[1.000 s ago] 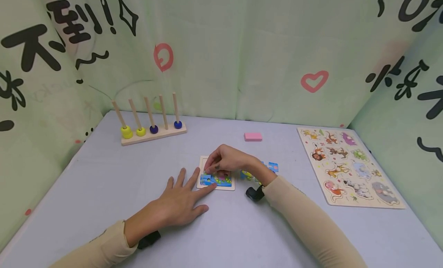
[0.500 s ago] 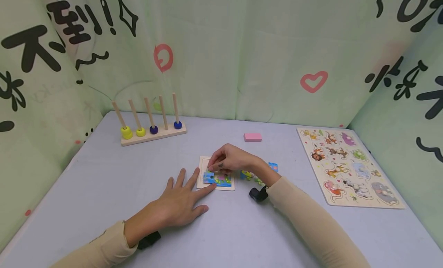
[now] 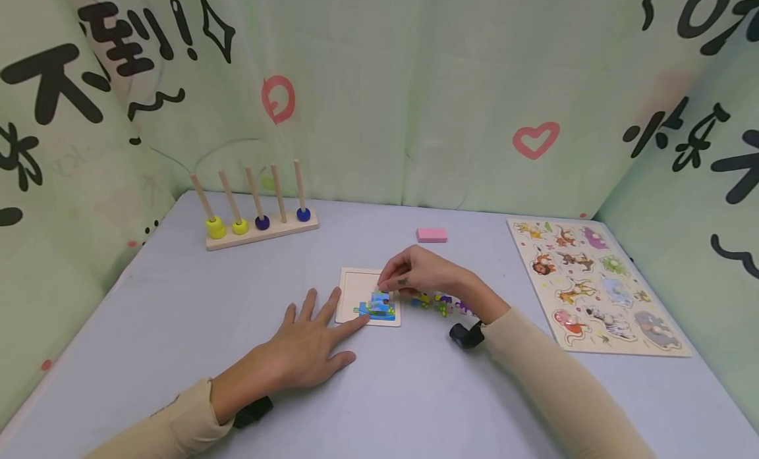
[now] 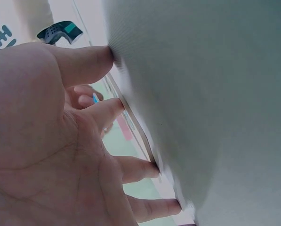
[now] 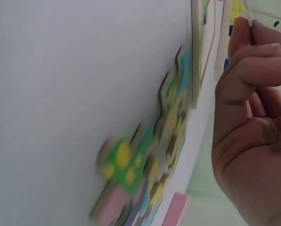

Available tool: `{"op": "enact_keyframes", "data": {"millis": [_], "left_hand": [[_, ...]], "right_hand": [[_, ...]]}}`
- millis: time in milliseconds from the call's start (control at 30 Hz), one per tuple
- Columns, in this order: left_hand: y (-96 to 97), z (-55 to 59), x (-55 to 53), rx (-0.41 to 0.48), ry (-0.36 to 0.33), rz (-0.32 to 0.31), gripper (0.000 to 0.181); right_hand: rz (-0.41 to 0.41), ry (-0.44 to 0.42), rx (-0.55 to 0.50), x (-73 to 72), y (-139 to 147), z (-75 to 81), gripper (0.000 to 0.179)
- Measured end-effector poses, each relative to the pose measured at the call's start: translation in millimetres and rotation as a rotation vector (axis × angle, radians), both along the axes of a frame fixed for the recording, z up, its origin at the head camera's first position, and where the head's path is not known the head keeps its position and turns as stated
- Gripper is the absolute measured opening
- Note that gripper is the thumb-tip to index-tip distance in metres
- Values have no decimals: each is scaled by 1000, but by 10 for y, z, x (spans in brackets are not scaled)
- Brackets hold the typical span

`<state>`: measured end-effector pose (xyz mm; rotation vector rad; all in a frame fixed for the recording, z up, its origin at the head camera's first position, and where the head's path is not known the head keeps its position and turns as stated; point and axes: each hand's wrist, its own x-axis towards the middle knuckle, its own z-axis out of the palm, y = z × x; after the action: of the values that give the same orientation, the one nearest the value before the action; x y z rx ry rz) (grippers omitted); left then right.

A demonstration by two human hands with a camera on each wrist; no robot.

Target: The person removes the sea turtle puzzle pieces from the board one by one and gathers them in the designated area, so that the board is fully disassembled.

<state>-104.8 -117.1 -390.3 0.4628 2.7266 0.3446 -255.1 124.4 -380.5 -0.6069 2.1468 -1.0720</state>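
Observation:
A small wooden jigsaw tray (image 3: 356, 289) lies flat in the middle of the table. Joined pieces (image 3: 384, 315) with blue, green and yellow print fill part of its lower right. Above them, my right hand (image 3: 418, 272) pinches a mostly blue jigsaw piece (image 3: 379, 299) between thumb and fingertips. The right wrist view shows that piece (image 5: 247, 12) edge-on, as a thin sliver. With fingers spread, my left hand (image 3: 308, 353) rests on the table, its index and middle fingertips at the tray's near left side. Its palm (image 4: 60, 141) fills much of the left wrist view.
Several loose jigsaw pieces (image 3: 442, 305) lie right of the tray, partly behind my right wrist. A pink block (image 3: 431, 235) stands behind. A peg stand (image 3: 267, 233) with yellow and blue beads is at back left, and a large animal puzzle board (image 3: 595, 288) at right.
My right hand has shifted rightward across the tray, carrying the blue jigsaw piece from the left side to above the right side. The left hand has stayed in place.

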Motion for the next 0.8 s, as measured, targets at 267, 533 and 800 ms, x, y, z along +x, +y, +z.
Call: {"op": "enact_keyframes", "data": {"millis": [267,533,800], "left_hand": [[-2,-2,9,9,6,5,58],[1,-3,3,8,23,3,59],[1,9,8,-4,36,5,61]], "right_hand": [[-23,12,14,46,296,-10,12],[-56,-1,40,145,530,-21,13],[-58,17,63,190,642,-60,12]]}}
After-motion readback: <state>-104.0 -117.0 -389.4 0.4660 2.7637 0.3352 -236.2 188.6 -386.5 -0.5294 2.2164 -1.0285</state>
